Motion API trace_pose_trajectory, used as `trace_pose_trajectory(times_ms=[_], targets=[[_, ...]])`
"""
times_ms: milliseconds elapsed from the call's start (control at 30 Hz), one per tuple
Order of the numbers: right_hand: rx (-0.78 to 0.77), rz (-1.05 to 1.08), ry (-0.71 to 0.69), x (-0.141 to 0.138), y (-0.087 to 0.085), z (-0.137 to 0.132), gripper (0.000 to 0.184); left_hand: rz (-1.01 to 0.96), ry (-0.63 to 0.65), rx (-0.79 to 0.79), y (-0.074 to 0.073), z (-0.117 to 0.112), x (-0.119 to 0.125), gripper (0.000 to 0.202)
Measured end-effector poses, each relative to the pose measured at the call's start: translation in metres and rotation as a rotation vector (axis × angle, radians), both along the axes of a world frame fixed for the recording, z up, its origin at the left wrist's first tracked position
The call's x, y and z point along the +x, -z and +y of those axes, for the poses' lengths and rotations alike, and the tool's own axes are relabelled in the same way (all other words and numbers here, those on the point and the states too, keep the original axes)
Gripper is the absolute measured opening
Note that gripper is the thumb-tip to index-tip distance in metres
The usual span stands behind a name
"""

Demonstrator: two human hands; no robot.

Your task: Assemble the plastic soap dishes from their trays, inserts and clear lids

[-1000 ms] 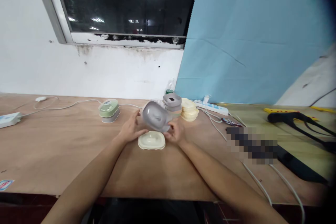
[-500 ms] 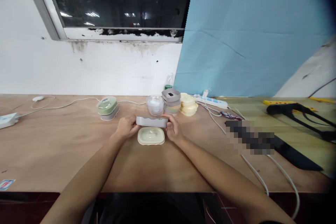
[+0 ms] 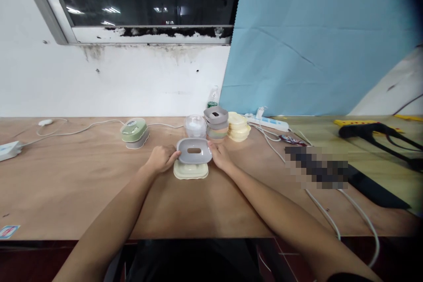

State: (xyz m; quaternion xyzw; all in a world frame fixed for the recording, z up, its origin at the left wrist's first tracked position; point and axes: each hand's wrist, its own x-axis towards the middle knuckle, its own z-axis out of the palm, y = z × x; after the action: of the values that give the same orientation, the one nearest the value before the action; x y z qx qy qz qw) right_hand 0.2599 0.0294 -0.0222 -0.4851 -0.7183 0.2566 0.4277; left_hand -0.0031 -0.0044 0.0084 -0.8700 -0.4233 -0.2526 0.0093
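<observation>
1. Here, at the far left edge of the bench (image 3: 66, 185), a white plug block (image 3: 8, 150) lies flat. A white cable (image 3: 82, 130) runs along the back of the bench toward the middle.
2. To its right, a green-lidded box (image 3: 134, 131) stands on a grey one near the back of the bench, apart from both hands.
3. The left hand (image 3: 161, 158) rests low over the bench with its fingers curled in. They are closed on the left end of the grey tray (image 3: 194, 150).
4. The grey tray is a rounded piece with an oblong slot in its middle. It lies flat on top of the cream dish (image 3: 191, 170), at the middle of the bench right before the person. Whether it is pressed fully home on the dish cannot be told.
5. Just behind the tray stands a clear tub (image 3: 195, 126). Beside it comes a stack of grey pieces (image 3: 216, 122), then a pile of cream pieces (image 3: 238, 126).
6. The right hand (image 3: 220, 156) is partly closed, with its fingers on the right end of the grey tray, so the tray is held from both ends.
7. Farther right, a white power strip (image 3: 267, 123) lies at the back with cords trailing forward. A black and yellow tool (image 3: 380, 134) lies at the far right, and a blue sheet (image 3: 313, 39) hangs behind.
</observation>
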Motion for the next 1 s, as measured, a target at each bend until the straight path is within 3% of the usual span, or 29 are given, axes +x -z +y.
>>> trace_pose_trajectory(times_ms=[167,433,800,1000], targets=[[-0.145,-0.061,-0.118,0.005,-0.001,0.005,0.054,0.01,0.025,-0.161,0.002,0.003,-0.001,0.057],[-0.063,-0.275,-0.188,0.006,0.001,0.004,0.058,-0.179,-0.033,-0.689,0.009,0.009,-0.007,0.065],[-0.097,-0.477,-0.168,0.009,0.001,0.006,0.063,-0.148,-0.042,-0.994,0.0,0.005,-0.006,0.067],[-0.062,-0.567,-0.249,0.001,0.001,0.001,0.06,0.045,-0.05,-1.086,-0.009,0.004,-0.006,0.055]])
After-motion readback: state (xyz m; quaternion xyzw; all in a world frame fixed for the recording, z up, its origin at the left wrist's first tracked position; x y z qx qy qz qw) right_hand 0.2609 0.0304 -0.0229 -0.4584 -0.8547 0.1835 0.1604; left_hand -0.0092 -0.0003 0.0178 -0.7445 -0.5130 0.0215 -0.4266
